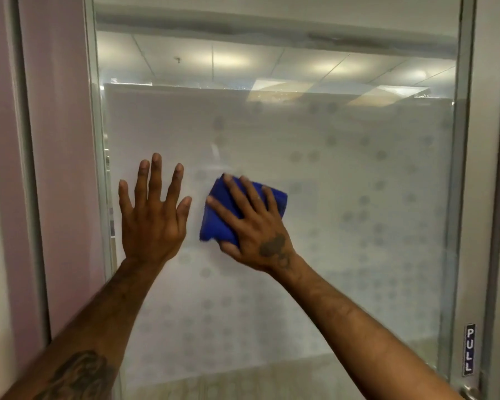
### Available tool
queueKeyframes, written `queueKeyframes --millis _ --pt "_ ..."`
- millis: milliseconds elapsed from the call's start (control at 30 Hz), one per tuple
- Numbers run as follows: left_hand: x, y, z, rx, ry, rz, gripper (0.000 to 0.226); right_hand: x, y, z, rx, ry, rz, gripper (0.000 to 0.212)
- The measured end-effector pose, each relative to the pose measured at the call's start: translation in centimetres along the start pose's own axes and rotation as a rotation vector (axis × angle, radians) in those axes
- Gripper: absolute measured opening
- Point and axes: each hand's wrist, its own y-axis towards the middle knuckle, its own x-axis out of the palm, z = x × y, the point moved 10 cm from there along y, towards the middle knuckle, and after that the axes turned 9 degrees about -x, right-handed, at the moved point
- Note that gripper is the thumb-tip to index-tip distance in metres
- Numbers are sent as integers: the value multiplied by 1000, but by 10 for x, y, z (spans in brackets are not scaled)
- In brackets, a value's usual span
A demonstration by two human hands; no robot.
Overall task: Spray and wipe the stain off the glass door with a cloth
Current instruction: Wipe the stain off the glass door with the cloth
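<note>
A glass door (344, 174) with a frosted, dotted film fills the view. My right hand (254, 226) presses a folded blue cloth (218, 215) flat against the glass near the middle. My left hand (153, 215) lies flat on the glass just left of the cloth, fingers spread, holding nothing. A faint smear (215, 151) shows on the glass above the cloth. No spray bottle is in view.
The door's metal frame (465, 197) runs down the right side, with a PULL label (470, 349) and a handle part (471, 392) at the lower right. A pinkish wall and frame (58, 140) stand at the left.
</note>
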Motion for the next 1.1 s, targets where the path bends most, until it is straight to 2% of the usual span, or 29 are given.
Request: queueKeyframes --millis 100,167,233,300,400,467,533,600,667,767,867,967,1100 --pt "0 0 -2 -15 -14 -2 66 -1 -45 12 -112 -31 -64 71" --pt "-1 -1 -1 -16 -15 3 65 -12 -72 51 19 -45 -32 70" --pt "-1 -1 0 -13 -13 2 64 -25 -106 110 338 -71 5 73" --pt "-2 -1 0 -15 -18 1 64 -38 -154 162 774 -67 67 73" --pt "-3 -1 1 -27 -7 -4 62 -37 -232 184 1352 56 240 69" --pt "-3 -2 1 -30 -3 -8 62 -27 -257 169 1564 99 306 69" --pt "-3 -3 1 -34 3 -13 62 -16 -254 144 1640 115 328 70" --pt "-3 -2 1 -39 -5 -10 61 -11 -227 113 1583 90 331 71" --pt "-4 -1 1 -39 -15 -11 61 -8 -184 79 1398 46 286 71" --pt "-4 -1 3 -39 -13 -13 62 5 -119 20 995 23 161 73" --pt "-2 0 1 -38 -1 -22 64 19 -84 -44 514 83 94 71" --pt "-2 0 1 -19 -22 -15 63 29 -96 -88 130 140 20 70" --pt "-4 -2 2 -3 -61 12 61 44 -155 -105 -176 104 -158 68"
